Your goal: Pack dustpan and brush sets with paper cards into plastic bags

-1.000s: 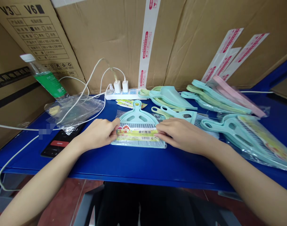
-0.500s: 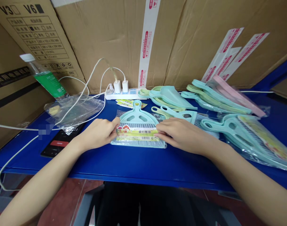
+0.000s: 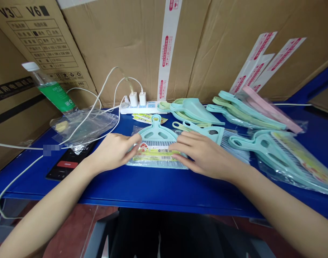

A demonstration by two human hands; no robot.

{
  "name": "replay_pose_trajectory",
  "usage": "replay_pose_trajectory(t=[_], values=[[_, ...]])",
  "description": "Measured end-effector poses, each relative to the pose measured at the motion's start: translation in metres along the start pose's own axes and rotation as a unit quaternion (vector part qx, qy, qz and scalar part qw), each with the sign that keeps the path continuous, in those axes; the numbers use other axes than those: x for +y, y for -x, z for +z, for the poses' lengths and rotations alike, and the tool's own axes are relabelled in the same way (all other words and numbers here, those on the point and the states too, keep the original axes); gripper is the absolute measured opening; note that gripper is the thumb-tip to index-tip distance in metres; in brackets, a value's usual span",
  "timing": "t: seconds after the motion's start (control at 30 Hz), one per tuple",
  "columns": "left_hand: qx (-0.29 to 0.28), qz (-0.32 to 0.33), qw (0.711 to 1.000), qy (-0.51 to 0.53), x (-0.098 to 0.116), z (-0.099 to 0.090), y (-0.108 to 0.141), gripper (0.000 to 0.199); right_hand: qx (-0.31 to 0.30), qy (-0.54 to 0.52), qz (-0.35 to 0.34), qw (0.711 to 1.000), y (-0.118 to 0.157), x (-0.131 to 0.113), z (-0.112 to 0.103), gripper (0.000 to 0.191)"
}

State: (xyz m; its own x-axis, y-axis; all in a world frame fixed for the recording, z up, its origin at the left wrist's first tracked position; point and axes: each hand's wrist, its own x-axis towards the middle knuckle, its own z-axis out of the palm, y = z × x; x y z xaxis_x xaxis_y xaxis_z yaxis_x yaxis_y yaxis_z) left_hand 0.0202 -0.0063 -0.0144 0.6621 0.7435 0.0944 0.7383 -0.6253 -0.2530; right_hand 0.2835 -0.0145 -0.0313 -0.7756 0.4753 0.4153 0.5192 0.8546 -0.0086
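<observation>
A light blue dustpan and brush set (image 3: 156,135) lies flat in front of me in clear plastic film, its handle pointing away. A yellow-green card label (image 3: 153,153) with red mushrooms spans its bristles. At the package's left edge, my left hand (image 3: 114,150) has its thumb and forefinger apart, touching the film. My right hand (image 3: 200,152) rests over the right edge, fingers spread and their tips on the label, hiding that corner. Just beyond the right hand lies a loose light blue brush (image 3: 216,132).
Packaged blue set (image 3: 274,150) at right; stacked dustpans (image 3: 250,111) behind it, more dustpans (image 3: 196,109) at the back. A power strip (image 3: 153,105), loose labels (image 3: 145,118), cables, a tilted bottle (image 3: 56,95), a plastic bag (image 3: 88,123) and a phone (image 3: 67,165) lie left and behind.
Both hands have loosened from the package's side edges, with thumbs and fingers now apart. The right hand has shifted left onto the label. The package stays in place.
</observation>
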Motion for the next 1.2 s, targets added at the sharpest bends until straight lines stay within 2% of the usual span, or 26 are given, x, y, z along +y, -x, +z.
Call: replay_pose_trajectory(t=[0.07,0.13,0.23,0.4,0.63,0.83,1.03,1.2], values=[[0.031,0.085,0.993,0.074,0.000,0.003,0.000,0.035,-0.006,-0.008,-0.017,1.000,0.000,-0.002,0.004,0.034],[0.039,0.142,0.981,0.124,0.001,0.006,0.000,0.036,-0.028,-0.026,-0.016,0.999,0.000,-0.002,0.008,0.035],[0.034,0.157,0.978,0.130,0.002,0.011,-0.002,0.036,-0.057,-0.050,0.001,0.997,-0.001,-0.003,0.012,0.035],[0.022,0.162,0.981,0.109,0.003,0.012,-0.002,0.038,-0.066,-0.046,0.006,0.997,-0.001,-0.003,0.015,0.034],[-0.026,0.127,0.988,0.086,0.006,0.007,-0.002,0.043,-0.071,-0.033,0.014,0.997,-0.002,-0.006,0.015,0.032],[-0.052,0.082,0.989,0.111,0.007,-0.001,-0.003,0.048,-0.061,-0.033,0.026,0.997,-0.002,-0.005,0.011,0.033],[-0.083,-0.021,0.985,0.149,0.006,-0.011,-0.004,0.041,-0.076,-0.023,0.056,0.995,0.000,-0.002,0.003,0.035],[-0.110,-0.090,0.980,0.138,-0.005,-0.019,-0.001,0.040,-0.115,-0.037,0.090,0.989,-0.001,0.001,-0.005,0.038]])
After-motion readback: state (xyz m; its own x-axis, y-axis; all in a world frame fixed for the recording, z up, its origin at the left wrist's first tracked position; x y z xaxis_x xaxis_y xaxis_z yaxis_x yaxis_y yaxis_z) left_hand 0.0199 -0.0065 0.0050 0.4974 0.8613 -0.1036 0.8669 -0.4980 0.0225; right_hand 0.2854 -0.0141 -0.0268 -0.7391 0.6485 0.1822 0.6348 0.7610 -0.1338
